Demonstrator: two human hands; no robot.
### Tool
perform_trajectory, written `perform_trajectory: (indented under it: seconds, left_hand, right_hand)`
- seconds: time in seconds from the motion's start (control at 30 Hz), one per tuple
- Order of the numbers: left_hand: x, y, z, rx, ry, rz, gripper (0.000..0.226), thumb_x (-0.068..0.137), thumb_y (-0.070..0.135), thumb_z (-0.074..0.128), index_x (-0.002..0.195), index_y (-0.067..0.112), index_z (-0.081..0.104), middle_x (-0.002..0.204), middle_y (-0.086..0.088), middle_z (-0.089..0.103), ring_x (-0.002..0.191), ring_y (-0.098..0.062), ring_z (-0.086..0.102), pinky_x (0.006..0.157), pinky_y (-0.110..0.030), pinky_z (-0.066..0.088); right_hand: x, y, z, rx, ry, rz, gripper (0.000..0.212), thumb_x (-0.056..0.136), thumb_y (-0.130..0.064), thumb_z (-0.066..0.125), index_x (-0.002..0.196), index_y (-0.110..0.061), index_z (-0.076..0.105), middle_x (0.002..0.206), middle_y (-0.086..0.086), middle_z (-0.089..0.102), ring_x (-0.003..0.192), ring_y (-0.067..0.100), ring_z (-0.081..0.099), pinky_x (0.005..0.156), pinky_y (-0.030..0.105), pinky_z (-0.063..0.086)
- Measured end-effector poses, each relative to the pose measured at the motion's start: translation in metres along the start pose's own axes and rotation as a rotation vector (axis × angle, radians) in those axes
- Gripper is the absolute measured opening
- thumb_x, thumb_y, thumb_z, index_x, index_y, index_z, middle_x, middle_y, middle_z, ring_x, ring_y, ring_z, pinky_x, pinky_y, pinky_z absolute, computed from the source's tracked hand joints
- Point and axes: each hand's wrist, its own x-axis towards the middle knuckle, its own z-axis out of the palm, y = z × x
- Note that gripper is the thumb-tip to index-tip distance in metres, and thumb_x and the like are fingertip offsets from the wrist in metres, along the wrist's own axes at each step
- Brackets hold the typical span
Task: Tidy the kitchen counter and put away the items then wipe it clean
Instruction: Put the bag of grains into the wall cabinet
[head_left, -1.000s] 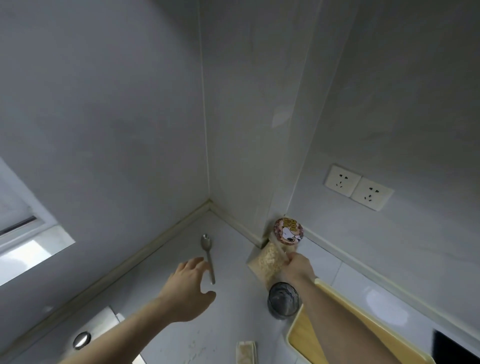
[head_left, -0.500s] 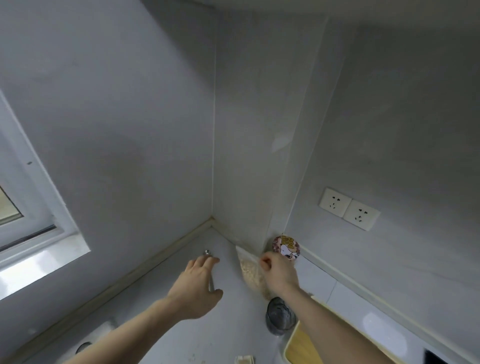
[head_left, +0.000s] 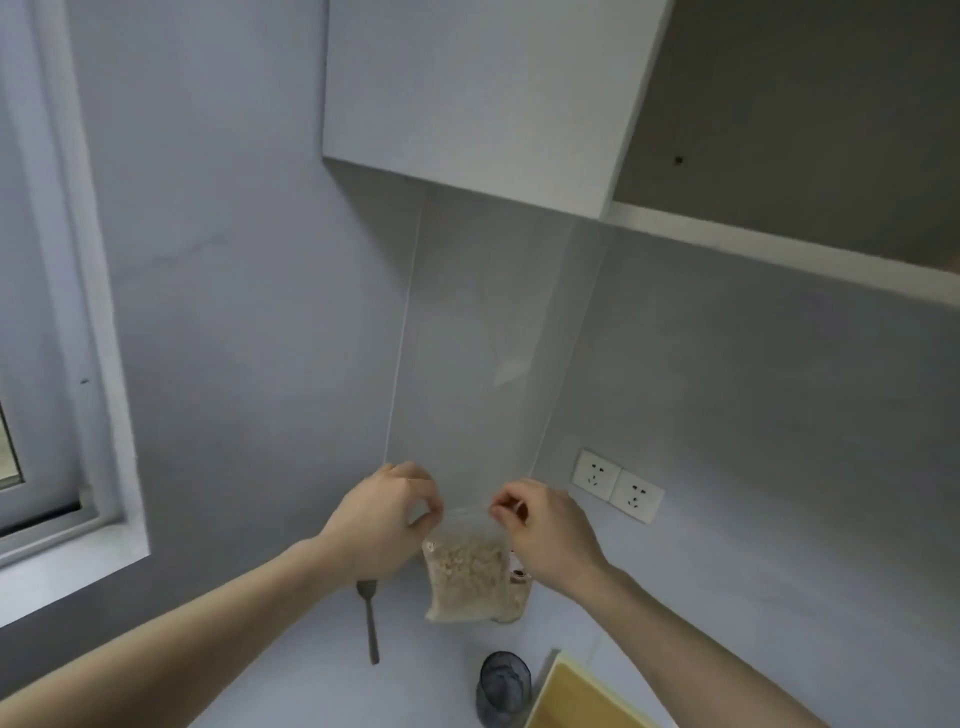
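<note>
A clear zip bag of pale grain (head_left: 466, 577) hangs upright above the back corner of the grey counter (head_left: 322, 675). My left hand (head_left: 382, 519) pinches its top left corner and my right hand (head_left: 545, 525) pinches its top right corner. A jar (head_left: 517, 590) stands right behind the bag, mostly hidden by it. A metal spoon (head_left: 370, 623) lies on the counter below my left wrist.
A dark ribbed tumbler (head_left: 503, 688) stands on the counter near a wooden cutting board (head_left: 576, 699) at the bottom right. Two wall sockets (head_left: 617, 484) sit on the right wall. An open upper cabinet (head_left: 753, 104) hangs overhead. A window (head_left: 47, 364) is at the left.
My right hand lifted the bag off the counter. My left hand moved from above the spoon to the bag's top left corner. The view tilted upward, showing the cabinet.
</note>
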Motion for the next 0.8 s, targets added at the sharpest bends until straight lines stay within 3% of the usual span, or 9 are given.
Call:
perform_trajectory:
  seconds: [0.1, 0.27, 0.53, 0.8]
  left_hand:
    - [-0.009, 0.015, -0.021, 0.013, 0.060, 0.031, 0.009, 0.094, 0.038, 0.060, 0.095, 0.032, 0.067, 0.102, 0.017, 0.067, 0.102, -0.013, 0.060, 0.085, -0.033, 0.049]
    - [-0.011, 0.045, -0.056, 0.038, 0.098, 0.131, 0.002, 0.096, 0.030, 0.056, 0.094, 0.030, 0.057, 0.099, 0.014, 0.064, 0.101, -0.016, 0.059, 0.080, -0.033, 0.045]
    - [0.009, 0.102, -0.154, 0.150, 0.314, 0.294, 0.006, 0.091, 0.025, 0.059, 0.088, 0.029, 0.056, 0.092, 0.013, 0.063, 0.094, -0.016, 0.058, 0.073, -0.030, 0.034]
    - [0.047, 0.157, -0.240, 0.250, 0.452, 0.437, 0.004, 0.095, 0.025, 0.056, 0.092, 0.027, 0.057, 0.093, 0.010, 0.062, 0.092, -0.019, 0.057, 0.078, -0.035, 0.044]
  right_hand:
    - [-0.015, -0.018, -0.030, 0.000, 0.034, -0.032, 0.014, 0.098, -0.037, 0.061, 0.092, -0.028, 0.069, 0.091, -0.016, 0.066, 0.081, 0.004, 0.060, 0.074, 0.031, 0.052]
    - [-0.030, -0.042, -0.078, 0.004, 0.138, -0.061, 0.010, 0.094, -0.034, 0.066, 0.088, -0.029, 0.071, 0.087, -0.017, 0.067, 0.078, 0.004, 0.061, 0.074, 0.030, 0.052]
    - [-0.038, -0.076, -0.158, 0.111, 0.371, -0.108, 0.005, 0.091, -0.027, 0.073, 0.089, -0.028, 0.078, 0.085, -0.017, 0.072, 0.079, 0.005, 0.065, 0.075, 0.028, 0.052]
    - [-0.025, -0.109, -0.242, 0.169, 0.704, -0.211, 0.008, 0.091, -0.021, 0.074, 0.092, -0.027, 0.079, 0.087, -0.017, 0.073, 0.080, 0.003, 0.065, 0.070, 0.018, 0.051]
